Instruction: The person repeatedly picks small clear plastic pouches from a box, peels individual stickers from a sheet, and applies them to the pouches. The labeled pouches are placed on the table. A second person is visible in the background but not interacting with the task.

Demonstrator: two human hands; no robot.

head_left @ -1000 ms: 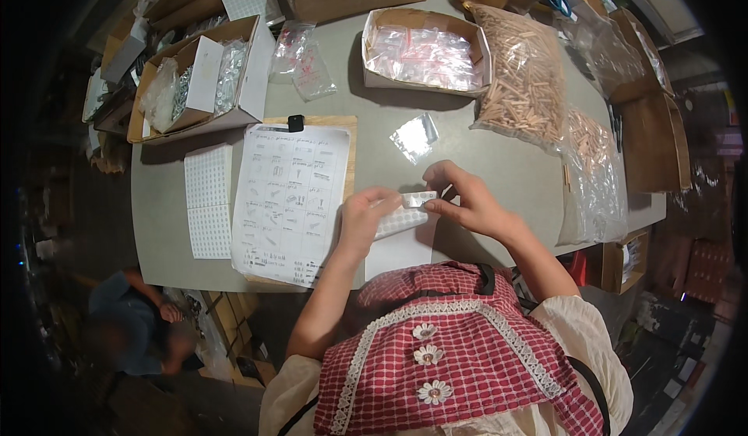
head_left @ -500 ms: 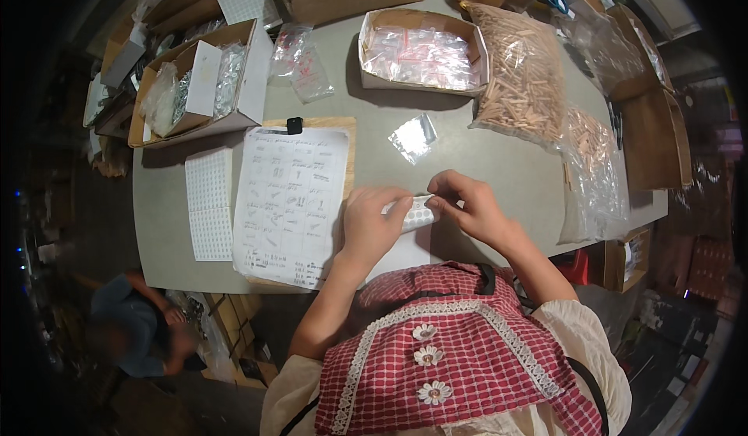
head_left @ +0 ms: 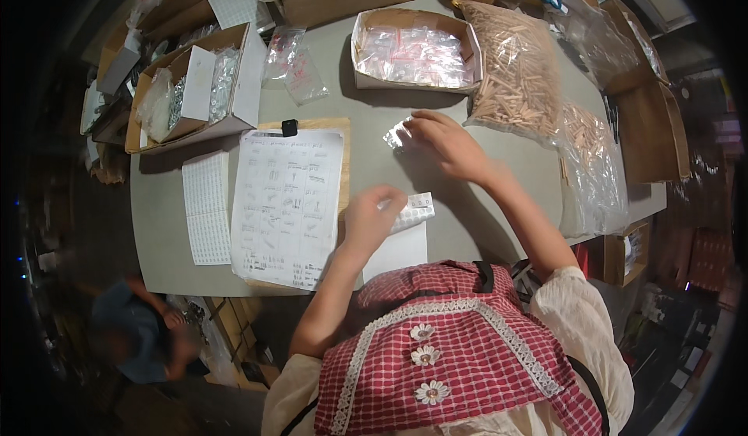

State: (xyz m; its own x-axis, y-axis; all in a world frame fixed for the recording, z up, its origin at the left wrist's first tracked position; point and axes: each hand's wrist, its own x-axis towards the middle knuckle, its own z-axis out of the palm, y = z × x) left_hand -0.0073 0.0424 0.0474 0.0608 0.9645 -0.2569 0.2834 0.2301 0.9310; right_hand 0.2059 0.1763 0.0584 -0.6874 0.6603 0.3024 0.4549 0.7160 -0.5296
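Observation:
A small white sheet of round stickers is pinched at its left end between the fingers of my left hand, low over the near middle of the table. My right hand is stretched farther out, with its fingers closed on a small shiny clear plastic bag at the table's middle. The thumb and part of the bag are hidden under that hand. Just below the sticker sheet, a white paper lies by the near table edge.
Left of my hands lies a clipboard with a printed parts sheet, beside white label sheets. Farther back stand a divided hardware box, a box of clear bags and a large bag of wooden dowels. Another person is at lower left.
My right hand has let go of the sticker sheet and moved forward to the small plastic bag. My left hand keeps the sheet near its former place.

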